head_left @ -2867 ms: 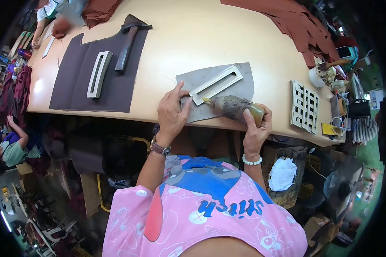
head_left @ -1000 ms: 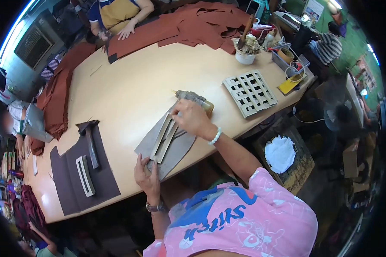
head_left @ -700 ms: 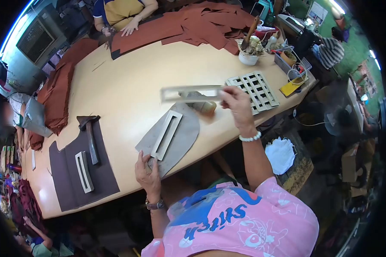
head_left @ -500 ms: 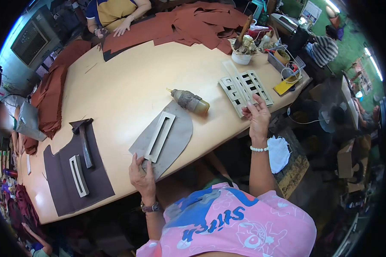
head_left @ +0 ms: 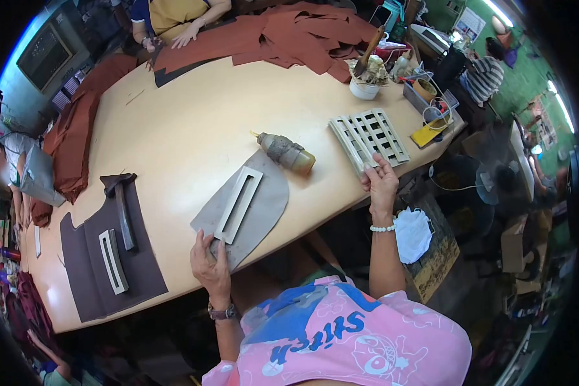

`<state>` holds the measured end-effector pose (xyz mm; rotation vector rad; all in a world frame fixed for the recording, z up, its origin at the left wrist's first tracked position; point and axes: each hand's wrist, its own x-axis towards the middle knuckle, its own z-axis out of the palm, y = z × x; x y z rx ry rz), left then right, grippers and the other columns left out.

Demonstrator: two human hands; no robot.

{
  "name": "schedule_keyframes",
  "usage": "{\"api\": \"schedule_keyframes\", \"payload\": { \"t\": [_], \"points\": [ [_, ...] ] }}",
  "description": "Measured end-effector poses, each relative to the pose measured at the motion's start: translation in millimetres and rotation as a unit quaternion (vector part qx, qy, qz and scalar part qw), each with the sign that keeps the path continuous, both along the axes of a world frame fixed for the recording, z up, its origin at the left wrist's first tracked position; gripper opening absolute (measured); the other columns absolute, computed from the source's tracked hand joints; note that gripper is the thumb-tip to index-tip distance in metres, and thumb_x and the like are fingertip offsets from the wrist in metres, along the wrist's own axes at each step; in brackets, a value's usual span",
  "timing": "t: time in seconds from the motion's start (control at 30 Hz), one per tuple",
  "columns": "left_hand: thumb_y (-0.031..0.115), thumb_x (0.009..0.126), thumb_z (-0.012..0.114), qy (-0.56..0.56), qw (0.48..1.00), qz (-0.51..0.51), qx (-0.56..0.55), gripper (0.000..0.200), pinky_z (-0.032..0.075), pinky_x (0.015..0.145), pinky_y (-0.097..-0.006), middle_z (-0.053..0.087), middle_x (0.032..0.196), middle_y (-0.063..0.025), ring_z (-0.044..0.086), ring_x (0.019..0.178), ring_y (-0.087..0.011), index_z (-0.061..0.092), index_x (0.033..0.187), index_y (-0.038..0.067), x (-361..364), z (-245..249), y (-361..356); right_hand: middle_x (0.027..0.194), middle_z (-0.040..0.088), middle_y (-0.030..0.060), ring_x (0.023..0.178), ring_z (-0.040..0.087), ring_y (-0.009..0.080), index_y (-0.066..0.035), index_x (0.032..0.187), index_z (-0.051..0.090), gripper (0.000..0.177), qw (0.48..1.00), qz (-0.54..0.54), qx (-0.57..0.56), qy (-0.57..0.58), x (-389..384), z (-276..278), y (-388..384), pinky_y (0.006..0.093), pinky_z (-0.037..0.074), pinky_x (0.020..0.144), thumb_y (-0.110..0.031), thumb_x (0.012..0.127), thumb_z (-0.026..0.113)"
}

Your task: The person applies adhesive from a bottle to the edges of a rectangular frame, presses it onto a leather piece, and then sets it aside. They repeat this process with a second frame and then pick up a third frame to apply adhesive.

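My left hand [head_left: 211, 267] rests at the table's front edge, its fingers apart on a grey rounded sheet [head_left: 257, 212], beside the lower end of a cream slotted frame [head_left: 239, 206]. The frame lies flat on the sheet. My right hand [head_left: 381, 186] has its thumb and fingers at the near end of a cream slotted strip [head_left: 354, 143], on the left side of a group of similar pieces [head_left: 383, 132]. A wrapped bottle [head_left: 286, 153] with a thin nozzle lies on its side beyond the grey sheet.
At the left, a hammer [head_left: 123, 215] and another slotted frame [head_left: 112, 262] lie on a dark sheet [head_left: 87, 276]. Brown pieces [head_left: 296, 32] cover the far side, near a co-worker's hands [head_left: 186, 33]. A white pot [head_left: 365, 90] and grey basket [head_left: 418, 101] stand at the right.
The strip at my right hand has come down from a raised, tilted position onto the group of pieces. My right hand has moved slightly down. My left hand stays beside the frame.
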<state>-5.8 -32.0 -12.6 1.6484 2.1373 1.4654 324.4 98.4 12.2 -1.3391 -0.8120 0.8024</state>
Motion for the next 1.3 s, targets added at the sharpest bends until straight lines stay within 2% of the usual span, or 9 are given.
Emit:
{"api": "schedule_keyframes", "payload": {
  "t": [0.3,0.4,0.57,0.67,0.8,0.83,1.07,1.17,1.3],
  "points": [
    [0.005,0.077,0.070,0.010,1.000,0.002,-0.002,0.050,0.046,0.083,-0.0378,0.067,0.097,-0.0108,0.060,0.092,-0.0269,0.053,0.124,0.001,-1.0,1.2,1.0,0.066,0.053,0.0007,0.056,0.049,0.0091,0.002,0.120,0.052,0.037,0.956,-0.064,0.110,-0.266,-17.7,8.5,-9.2,0.0263,0.044,0.053,-0.003,0.085,0.062],
    [0.005,0.077,0.071,0.016,1.000,0.005,-0.004,0.051,0.046,0.083,-0.0379,0.067,0.097,-0.0105,0.060,0.091,-0.0269,0.053,0.124,0.002,-0.8,-1.8,0.7,0.067,0.055,0.0035,0.056,0.052,0.0112,0.001,0.117,0.055,0.033,0.906,-0.057,0.115,-0.403,-17.2,22.3,-3.4,0.0275,0.044,0.052,-0.002,0.085,0.061],
    [0.005,0.076,0.071,0.021,1.000,0.008,-0.007,0.051,0.046,0.083,-0.0380,0.067,0.097,-0.0105,0.060,0.092,-0.0273,0.053,0.124,0.002,1.4,-0.7,1.9,0.070,0.059,0.0053,0.059,0.057,0.0130,-0.001,0.115,0.058,0.033,0.945,-0.088,0.093,-0.300,8.0,21.9,-1.6,0.0292,0.045,0.052,-0.005,0.083,0.064],
    [0.004,0.078,0.070,0.023,1.000,0.005,-0.017,0.050,0.046,0.085,-0.0369,0.066,0.099,-0.0112,0.060,0.093,-0.0262,0.053,0.124,0.000,0.9,0.6,0.8,0.070,0.059,0.0047,0.059,0.058,0.0123,0.001,0.114,0.058,0.032,0.941,-0.082,0.059,-0.323,12.5,17.8,-11.1,0.0277,0.046,0.053,-0.005,0.083,0.064],
    [0.004,0.080,0.068,0.005,1.000,0.006,-0.030,0.047,0.046,0.088,-0.0348,0.065,0.103,-0.0126,0.061,0.096,-0.0237,0.053,0.124,-0.002,1.6,0.9,0.0,0.097,0.060,0.0147,0.087,0.061,0.0289,0.002,0.117,0.054,0.049,0.850,-0.089,0.054,-0.516,9.5,9.2,-25.0,0.0390,0.049,0.077,-0.015,0.075,0.071],
    [0.004,0.081,0.068,-0.001,1.000,0.007,-0.030,0.047,0.046,0.088,-0.0347,0.065,0.104,-0.0128,0.061,0.097,-0.0234,0.053,0.124,-0.002,1.4,0.5,0.3,0.108,0.057,0.0184,0.101,0.055,0.0357,0.001,0.120,0.051,0.058,0.861,-0.071,0.024,-0.504,9.5,4.7,-25.4,0.0440,0.045,0.086,-0.020,0.071,0.074],
    [0.002,0.081,0.067,0.014,1.000,0.000,-0.025,0.047,0.046,0.087,-0.0339,0.064,0.103,-0.0138,0.061,0.098,-0.0231,0.052,0.125,-0.003,-0.6,-3.4,0.0,0.104,0.057,0.0172,0.099,0.057,0.0347,0.002,0.121,0.050,0.060,0.869,-0.075,0.010,-0.490,6.9,-1.2,-25.8,0.0429,0.046,0.085,-0.019,0.071,0.075],
    [0.003,0.080,0.068,0.011,1.000,-0.002,-0.017,0.048,0.046,0.086,-0.0353,0.065,0.101,-0.0135,0.061,0.095,-0.0246,0.053,0.125,-0.002,-1.6,-3.5,-0.7,0.102,0.059,0.0134,0.088,0.059,0.0275,-0.001,0.123,0.050,0.061,0.862,-0.084,0.017,-0.500,9.8,-5.9,-23.6,0.0373,0.049,0.079,-0.016,0.070,0.076],
    [0.002,0.076,0.070,0.005,1.000,0.005,-0.008,0.050,0.046,0.084,-0.0380,0.066,0.097,-0.0128,0.060,0.092,-0.0281,0.054,0.123,-0.001,0.7,-2.7,1.9,0.101,0.059,0.0146,0.091,0.059,0.0324,0.000,0.121,0.050,0.060,0.881,-0.073,-0.013,-0.467,9.5,-5.0,-24.7,0.0412,0.047,0.081,-0.014,0.068,0.075]
  ]
}}
